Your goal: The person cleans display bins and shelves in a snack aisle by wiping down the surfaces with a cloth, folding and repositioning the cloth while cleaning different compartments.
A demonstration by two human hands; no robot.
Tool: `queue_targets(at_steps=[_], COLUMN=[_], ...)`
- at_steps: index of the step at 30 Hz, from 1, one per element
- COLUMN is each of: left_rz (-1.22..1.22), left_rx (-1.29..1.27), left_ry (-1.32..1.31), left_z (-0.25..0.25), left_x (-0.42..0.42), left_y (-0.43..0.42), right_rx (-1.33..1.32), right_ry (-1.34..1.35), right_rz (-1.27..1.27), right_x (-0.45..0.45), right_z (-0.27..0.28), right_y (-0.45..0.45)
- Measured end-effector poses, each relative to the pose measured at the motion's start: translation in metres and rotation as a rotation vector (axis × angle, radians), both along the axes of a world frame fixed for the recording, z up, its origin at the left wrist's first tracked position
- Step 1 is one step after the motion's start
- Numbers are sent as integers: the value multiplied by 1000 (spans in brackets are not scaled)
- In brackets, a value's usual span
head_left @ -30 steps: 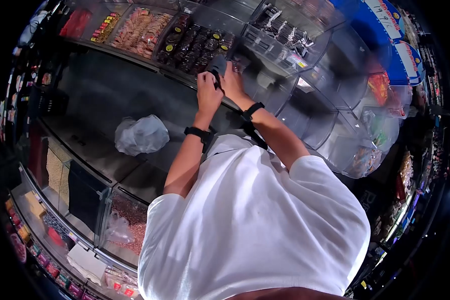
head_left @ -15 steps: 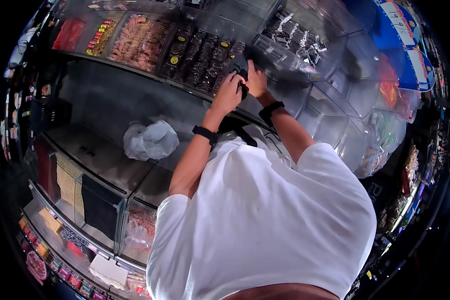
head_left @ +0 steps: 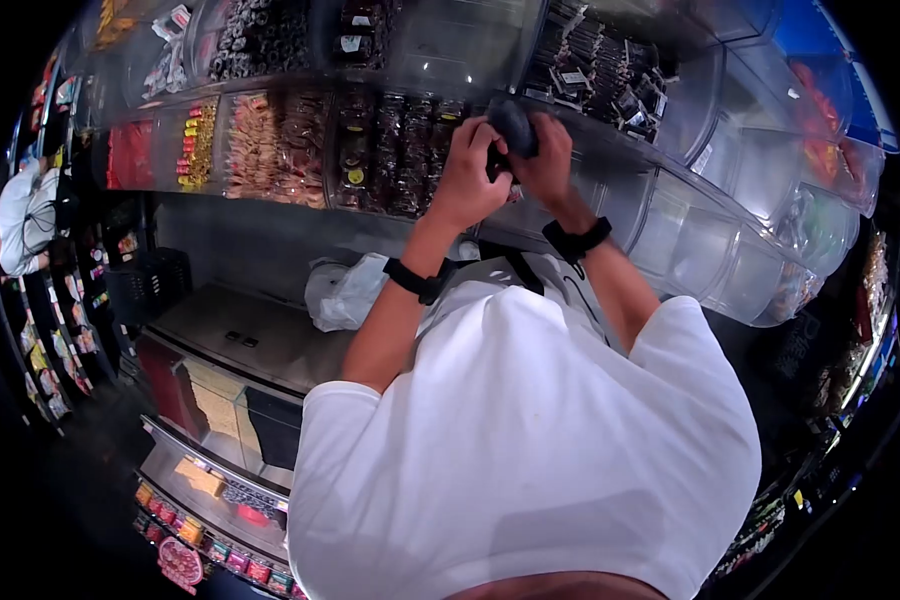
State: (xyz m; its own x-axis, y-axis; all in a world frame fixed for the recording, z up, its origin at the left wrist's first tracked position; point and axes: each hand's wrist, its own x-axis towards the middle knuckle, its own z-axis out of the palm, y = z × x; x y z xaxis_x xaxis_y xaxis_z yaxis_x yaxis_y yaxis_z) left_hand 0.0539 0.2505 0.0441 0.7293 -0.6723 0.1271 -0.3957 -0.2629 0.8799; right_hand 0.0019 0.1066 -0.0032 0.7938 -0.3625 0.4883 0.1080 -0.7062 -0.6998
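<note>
Both my hands are close together above the front edge of the snack bins. A dark, smooth, oval object (head_left: 512, 124) is between them; its kind cannot be made out. My left hand (head_left: 473, 172) has its fingers curled on the object's near left side, where something black shows in the grip. From the right, my right hand (head_left: 547, 160) closes on the same object, its fingertips partly hidden. Just left of my hands, wrapped dark snacks (head_left: 402, 150) lie in rows in a clear bin.
Wrapped reddish-brown snacks (head_left: 270, 150) fill bins farther left. Black-and-white packets (head_left: 600, 75) lie in a bin at upper right. Clear bins (head_left: 685, 235) step down on the right. A crumpled white plastic bag (head_left: 348, 290) rests on the lower counter. Another person (head_left: 28, 215) is at far left.
My hands have turned, and the dark oval object now shows more fully between them. The view has shifted, so more upper bins and a person at far left are visible.
</note>
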Motion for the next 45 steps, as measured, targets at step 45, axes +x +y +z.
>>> queue_targets(at_steps=[45], left_rz=[-125], left_rx=[-282], left_ry=[515], left_z=[-6], left_x=[221], left_y=[191], right_rx=[-107], right_ry=[254], right_rz=[-249], right_x=[212], right_z=[55], right_y=[227])
